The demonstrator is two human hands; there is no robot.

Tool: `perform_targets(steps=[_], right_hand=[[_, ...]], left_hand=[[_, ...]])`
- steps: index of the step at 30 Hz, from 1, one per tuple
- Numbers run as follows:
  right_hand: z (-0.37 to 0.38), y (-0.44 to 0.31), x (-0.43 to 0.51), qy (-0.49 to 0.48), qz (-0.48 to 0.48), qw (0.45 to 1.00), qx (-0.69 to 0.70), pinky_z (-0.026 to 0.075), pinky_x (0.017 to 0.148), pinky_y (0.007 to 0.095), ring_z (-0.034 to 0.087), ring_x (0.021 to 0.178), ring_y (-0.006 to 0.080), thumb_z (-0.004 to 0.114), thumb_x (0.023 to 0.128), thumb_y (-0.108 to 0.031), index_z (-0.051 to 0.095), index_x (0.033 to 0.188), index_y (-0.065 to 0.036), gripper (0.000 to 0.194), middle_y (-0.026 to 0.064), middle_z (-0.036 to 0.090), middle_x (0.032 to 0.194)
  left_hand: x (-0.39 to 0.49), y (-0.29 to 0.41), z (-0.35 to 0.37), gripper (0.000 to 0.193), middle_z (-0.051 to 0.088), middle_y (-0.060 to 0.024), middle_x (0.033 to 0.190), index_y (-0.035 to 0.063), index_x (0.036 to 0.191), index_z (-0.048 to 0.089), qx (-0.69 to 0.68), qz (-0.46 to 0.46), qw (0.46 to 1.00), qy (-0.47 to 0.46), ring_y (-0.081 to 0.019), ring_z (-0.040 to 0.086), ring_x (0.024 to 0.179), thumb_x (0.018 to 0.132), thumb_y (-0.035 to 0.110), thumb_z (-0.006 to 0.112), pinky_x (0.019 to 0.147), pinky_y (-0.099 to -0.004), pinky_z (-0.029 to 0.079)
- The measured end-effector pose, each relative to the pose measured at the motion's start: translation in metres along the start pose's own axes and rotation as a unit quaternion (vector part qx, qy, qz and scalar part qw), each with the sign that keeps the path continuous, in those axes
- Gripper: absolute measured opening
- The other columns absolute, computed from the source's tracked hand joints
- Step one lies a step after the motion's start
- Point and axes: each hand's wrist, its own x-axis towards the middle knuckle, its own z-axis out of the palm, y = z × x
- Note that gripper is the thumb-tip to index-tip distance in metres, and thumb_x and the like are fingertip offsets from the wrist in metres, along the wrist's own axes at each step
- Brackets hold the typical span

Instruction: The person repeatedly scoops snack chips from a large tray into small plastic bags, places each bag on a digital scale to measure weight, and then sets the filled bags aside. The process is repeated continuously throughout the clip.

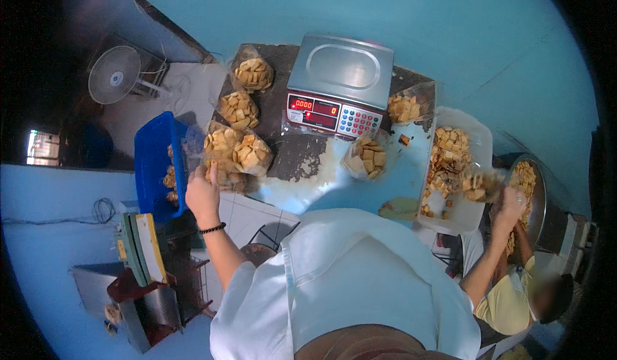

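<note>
My left hand (pixel 203 195), with a dark beaded bracelet at the wrist, is at the table's left edge, touching a clear plastic bag of crackers (pixel 231 179). Its fingertips are partly hidden, so a grip is unclear. Over at the right, my right hand (pixel 511 208) holds a blurred clear bag of square crackers (pixel 475 187) above a translucent white bin (pixel 455 220). Loose crackers (pixel 446 153) fill the far part of that bin. A digital scale (pixel 342 71) with a bare steel plate and lit red digits stands at the back of the table.
More filled bags (pixel 253 75) line the table's left side; others (pixel 368 157) sit near the scale. A blue crate (pixel 156 167) adjoins the left edge. A co-worker in yellow (pixel 506 302) reaches into a large metal bowl (pixel 540 206) at right. A fan (pixel 115 76) stands behind left.
</note>
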Motion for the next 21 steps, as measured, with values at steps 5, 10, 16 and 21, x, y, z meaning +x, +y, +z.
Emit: perform_targets(steps=[5,10,16,21], right_hand=[[-0.128,-0.078,0.097,0.231,-0.157,0.96,-0.027,0.048,0.092,0.0483,0.062,0.096,0.0348,0.064,0.078,0.002,0.069,0.103,-0.006,0.027,0.0144,0.064,0.093],[-0.139,-0.175,0.205,0.229,-0.218,0.934,0.169,0.055,0.078,0.0366,0.068,0.088,0.0311,0.064,0.084,0.003,0.068,0.104,-0.005,0.022,0.0131,0.069,0.095],[-0.137,-0.294,0.272,0.186,-0.289,0.917,0.204,0.055,0.072,0.0414,0.068,0.089,0.031,0.06,0.09,-0.005,0.064,0.109,-0.012,0.021,0.01,0.068,0.099],[-0.115,-0.383,0.293,0.078,-0.342,0.916,0.193,0.054,0.074,0.0433,0.067,0.091,0.0346,0.056,0.094,-0.015,0.062,0.109,-0.012,0.017,0.0111,0.068,0.101]], left_hand=[[0.003,-0.017,-0.031,0.026,0.067,-0.0082,0.104,0.009,0.097,0.069,-0.068,0.072,0.987,0.127,-0.0322,0.066,0.084,0.096,0.034,0.061,0.066,-0.04,0.054],[-0.002,-0.038,-0.043,0.016,0.067,-0.0081,0.11,0.0087,0.103,0.069,-0.178,0.112,0.966,0.148,-0.0292,0.068,0.089,0.091,0.019,0.069,0.071,-0.0377,0.055],[-0.021,-0.077,-0.05,0.016,0.067,-0.0089,0.109,0.0074,0.099,0.07,-0.203,0.178,0.95,0.158,-0.0294,0.068,0.09,0.086,0.015,0.073,0.073,-0.037,0.055],[-0.033,-0.107,-0.052,0.017,0.067,-0.0074,0.109,0.0079,0.098,0.07,-0.226,0.186,0.949,0.115,-0.0276,0.069,0.085,0.084,0.016,0.075,0.07,-0.0358,0.055]])
